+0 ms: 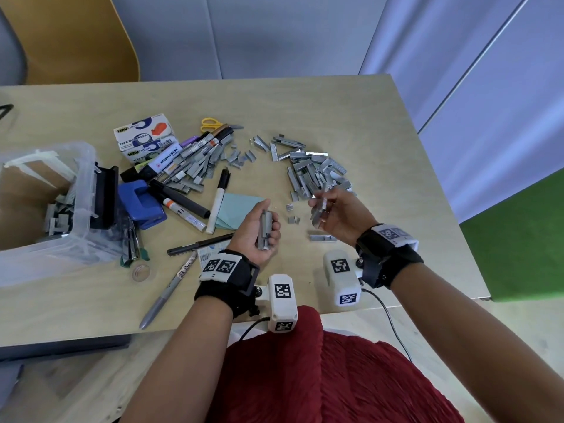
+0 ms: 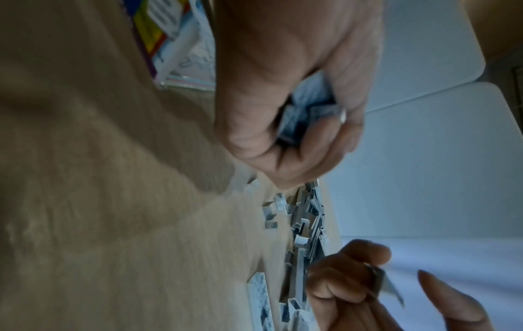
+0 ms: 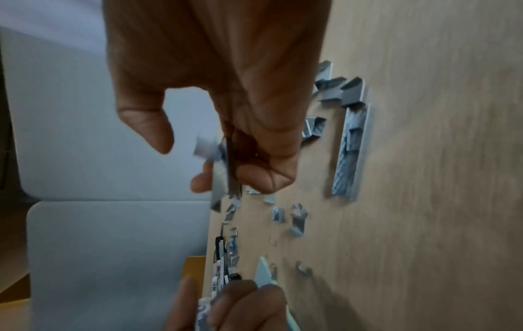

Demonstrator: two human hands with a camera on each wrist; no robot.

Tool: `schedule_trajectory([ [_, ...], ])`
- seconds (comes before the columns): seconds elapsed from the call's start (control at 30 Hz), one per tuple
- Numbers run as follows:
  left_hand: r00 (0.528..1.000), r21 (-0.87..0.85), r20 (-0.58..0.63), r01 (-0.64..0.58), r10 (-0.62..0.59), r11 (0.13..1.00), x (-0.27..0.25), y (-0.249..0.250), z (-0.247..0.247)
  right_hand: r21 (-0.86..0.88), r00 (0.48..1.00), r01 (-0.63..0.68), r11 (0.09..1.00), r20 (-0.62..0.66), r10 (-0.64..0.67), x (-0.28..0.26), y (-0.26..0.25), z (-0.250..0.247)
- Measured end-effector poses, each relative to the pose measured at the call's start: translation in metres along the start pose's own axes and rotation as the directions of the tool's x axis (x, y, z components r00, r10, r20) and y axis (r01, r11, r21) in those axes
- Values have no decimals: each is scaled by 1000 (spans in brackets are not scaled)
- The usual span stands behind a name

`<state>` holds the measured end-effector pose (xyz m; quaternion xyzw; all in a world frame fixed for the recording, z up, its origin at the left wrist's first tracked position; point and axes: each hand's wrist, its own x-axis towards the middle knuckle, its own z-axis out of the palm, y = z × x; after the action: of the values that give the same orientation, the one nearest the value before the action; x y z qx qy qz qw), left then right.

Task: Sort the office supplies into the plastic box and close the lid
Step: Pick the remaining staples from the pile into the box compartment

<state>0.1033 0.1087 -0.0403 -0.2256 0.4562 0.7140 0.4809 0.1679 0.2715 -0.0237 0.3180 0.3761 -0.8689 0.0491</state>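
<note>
Fingers of your left hand are curled round a bundle of staple strips, held upright in the palm above the bench. Your right hand hangs just beside it to the right, its fingers pinching a few more strips that look ready to join the bundle; the wrist views are blurred, so you can't count them.

The box sits at the bench's left edge, lid off, with some strips already inside. It lies well to the left of both hands, and your left hand is the nearer one, so the loaded bundle should travel that way, over the blue hole punch and markers between. Keep the strips' long axis level when you tip them in, or they may snap and scatter.

Much is left: the big staple pile lies just beyond your right hand, a second heap sits by the tape boxes, and stray bits lie between your hands.
</note>
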Motion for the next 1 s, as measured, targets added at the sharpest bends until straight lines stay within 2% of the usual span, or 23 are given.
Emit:
schedule_trajectory([
  [0.1, 1000, 129, 3, -20, 20, 991, -1, 3, 5, -50, 999, -33, 998, 5, 34, 3, 0, -5],
  [0.17, 997, 289, -29, -59, 71, 955, -3, 3, 12, -284, 996, -3, 959, -88, -23, 3, 0, -7],
  [0.2, 989, 419, -64, -91, 130, 903, -3, 4, 15, -486, 988, 36, 873, -115, -104, 2, 1, -7],
  [0.23, 974, 571, -95, -116, 206, 813, -2, 5, 17, -697, 976, 71, 713, -99, -195, 0, 2, -8],
  [0.27, 951, 711, -107, -131, 290, 691, 0, 6, 19, -867, 963, 87, 490, -53, -265, -2, 3, -10],
  [0.3, 926, 824, -100, -129, 365, 553, 2, 7, 19, -967, 953, 91, 239, 14, -303, -4, 5, -13],
  [0.33, 902, 902, -86, -110, 423, 417, 5, 8, 20, -997, 954, 80, 17, 72, -290, -6, 6, -16],
  [0.37, 884, 950, -66, -87, 463, 301, 7, 9, 21, -988, 963, 70, -141, 104, -250, -8, 8, -19],
  [0.4, 874, 978, -40, -65, 484, 198, 9, 10, 22, -967, 972, 65, -245, 117, -205, -10, 9, -22],
  [0.43, 873, 991, -16, -49, 488, 121, 12, 11, 24, -947, 978, 69, -312, 125, -164, -11, 10, -25],
  [0.57, 862, 991, 71, -2, 503, -136, 19, 10, 35, -902, 988, 88, -422, 133, -78, -20, 11, -24],
  [0.63, 865, 967, 116, 14, 489, -256, 21, 9, 40, -876, 985, 89, -474, 149, -92, -20, 13, -20],
  [0.7, 870, 944, 149, 16, 469, -329, 23, 6, 43, -859, 976, 78, -507, 170, -138, -17, 15, -19],
  [0.77, 873, 925, 175, 13, 455, -379, 25, 2, 44, -873, 971, 60, -484, 163, -174, -12, 16, -20],
  [0.8, 872, 916, 188, 11, 452, -402, 25, 0, 45, -903, 973, 47, -427, 138, -183, -10, 16, -21],
  [0.83, 870, 907, 200, 10, 451, -421, 25, -2, 47, -947, 975, 41, -318, 108, -197, -7, 14, -23],
  [0.87, 870, 901, 206, 10, 447, -434, 25, -2, 48, -987, 975, 43, -154, 75, -210, -4, 13, -25],
  [0.9, 873, 899, 209, 7, 441, -439, 25, -2, 48, -996, 976, 52, 71, 36, -215, -3, 10, -27],
  [0.93, 875, 901, 206, 6, 439, -435, 25, -2, 49, -939, 981, 58, 339, -9, -195, -3, 8, -30],
  [0.97, 877, 907, 200, 4, 438, -421, 26, -2, 50, -800, 989, 47, 598, -47, -140, -4, 6, -32],
  [1.0, 878, 917, 191, 1, 440, -399, 26, -1, 50, -601, 997, 22, 799, -47, -63, -6, 3, -32],
])
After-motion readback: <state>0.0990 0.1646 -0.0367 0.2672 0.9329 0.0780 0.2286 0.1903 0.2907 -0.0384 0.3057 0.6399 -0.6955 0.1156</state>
